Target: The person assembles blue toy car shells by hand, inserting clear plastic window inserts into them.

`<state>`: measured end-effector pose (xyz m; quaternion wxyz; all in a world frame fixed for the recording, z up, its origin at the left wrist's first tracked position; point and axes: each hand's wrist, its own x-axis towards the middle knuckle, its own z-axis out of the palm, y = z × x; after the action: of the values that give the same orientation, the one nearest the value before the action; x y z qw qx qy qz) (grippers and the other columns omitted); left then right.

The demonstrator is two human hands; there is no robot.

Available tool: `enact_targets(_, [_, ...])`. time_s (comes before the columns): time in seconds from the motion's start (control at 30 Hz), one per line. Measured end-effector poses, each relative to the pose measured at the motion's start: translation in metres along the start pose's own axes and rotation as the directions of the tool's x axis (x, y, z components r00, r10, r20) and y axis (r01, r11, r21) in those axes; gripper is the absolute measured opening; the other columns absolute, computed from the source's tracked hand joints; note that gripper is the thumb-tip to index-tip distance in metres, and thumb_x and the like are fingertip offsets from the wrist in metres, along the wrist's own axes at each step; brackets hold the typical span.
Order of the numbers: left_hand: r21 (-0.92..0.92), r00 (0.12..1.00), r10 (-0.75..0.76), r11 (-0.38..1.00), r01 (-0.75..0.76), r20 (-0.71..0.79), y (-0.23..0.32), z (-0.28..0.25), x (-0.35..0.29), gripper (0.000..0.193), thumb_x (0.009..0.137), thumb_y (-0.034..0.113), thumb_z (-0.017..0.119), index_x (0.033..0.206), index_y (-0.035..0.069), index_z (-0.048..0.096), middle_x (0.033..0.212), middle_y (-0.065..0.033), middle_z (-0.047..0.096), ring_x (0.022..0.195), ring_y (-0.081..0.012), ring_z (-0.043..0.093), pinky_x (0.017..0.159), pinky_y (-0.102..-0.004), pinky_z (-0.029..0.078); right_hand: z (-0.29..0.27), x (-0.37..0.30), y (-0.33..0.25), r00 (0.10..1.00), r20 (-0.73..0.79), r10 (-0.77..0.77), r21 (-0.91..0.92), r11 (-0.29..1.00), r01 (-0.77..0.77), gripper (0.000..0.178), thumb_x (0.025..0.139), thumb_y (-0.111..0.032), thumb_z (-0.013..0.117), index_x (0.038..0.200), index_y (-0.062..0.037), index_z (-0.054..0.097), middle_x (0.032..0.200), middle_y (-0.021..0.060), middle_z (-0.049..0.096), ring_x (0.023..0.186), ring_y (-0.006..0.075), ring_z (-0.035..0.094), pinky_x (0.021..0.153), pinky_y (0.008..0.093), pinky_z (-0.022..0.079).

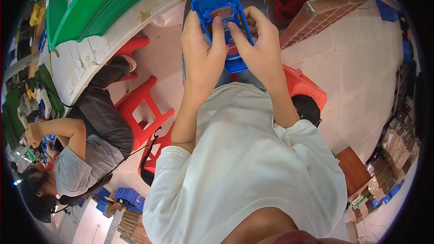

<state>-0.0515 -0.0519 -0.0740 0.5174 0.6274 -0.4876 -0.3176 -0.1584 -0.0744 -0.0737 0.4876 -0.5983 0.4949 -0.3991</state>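
Between my two hands, above my lap, is a blue plastic casing (212,2), an elongated open shell with rounded ends and a cut-out in its middle. My left hand (199,40) grips its left side, the thumb laid over the inside. On the right side my right hand (260,38) holds it the same way, its thumb pointing in toward the middle. Both thumb tips rest close together near the cut-out. The fingers behind the casing are mostly hidden, and the thumbs cover part of its inside.
A worn white table (79,65) with a large green bin (86,13) lies at the upper left. At the left a person in a grey shirt (86,165) sits near red stools (144,104). A brown cardboard piece (312,20) stands on the tiled floor to the right.
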Motion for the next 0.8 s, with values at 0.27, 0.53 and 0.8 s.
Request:
enact_targets(0.27, [0.033, 0.999, 0.048, 0.998, -0.048, 0.001, -0.001, 0.002, 0.000, 0.011, 0.079, 0.006, 0.049, 0.087, -0.002, 0.047, 0.075, -0.0134, 0.052, 0.066, -0.0233, 0.048, 0.059, -0.0302, 0.038, 0.000, 0.001, 0.002, 0.998, -0.034, -0.044, -0.023, 0.999, 0.043, 0.008, 0.075, -0.003, 0.056, 0.077, 0.0002, 0.048, 0.068, 0.0042, 0.053, 0.064, 0.0064, 0.048, 0.062, 0.0206, 0.041])
enact_targets(0.53, [0.083, 0.993, 0.116, 0.990, -0.117, 0.015, -0.010, 0.003, -0.001, 0.013, 0.081, 0.008, 0.053, 0.087, 0.001, 0.043, 0.078, -0.0038, 0.054, 0.071, -0.0057, 0.048, 0.059, -0.0184, 0.039, 0.001, 0.003, 0.009, 0.982, -0.114, -0.150, -0.012, 0.989, 0.150, 0.008, 0.072, -0.004, 0.055, 0.072, 0.0000, 0.047, 0.053, 0.0056, 0.045, 0.046, 0.0112, 0.042, 0.043, 0.0240, 0.032])
enact_targets(0.8, [0.090, 0.993, 0.106, 0.990, -0.110, 0.044, -0.013, 0.001, -0.001, 0.014, 0.080, 0.007, 0.055, 0.085, 0.002, 0.043, 0.079, -0.0037, 0.053, 0.073, -0.0055, 0.048, 0.062, -0.0182, 0.039, 0.001, 0.003, 0.011, 0.979, -0.121, -0.166, -0.023, 0.986, 0.165, 0.009, 0.072, -0.004, 0.054, 0.070, -0.0009, 0.046, 0.053, 0.0059, 0.043, 0.046, 0.0120, 0.040, 0.043, 0.0243, 0.032])
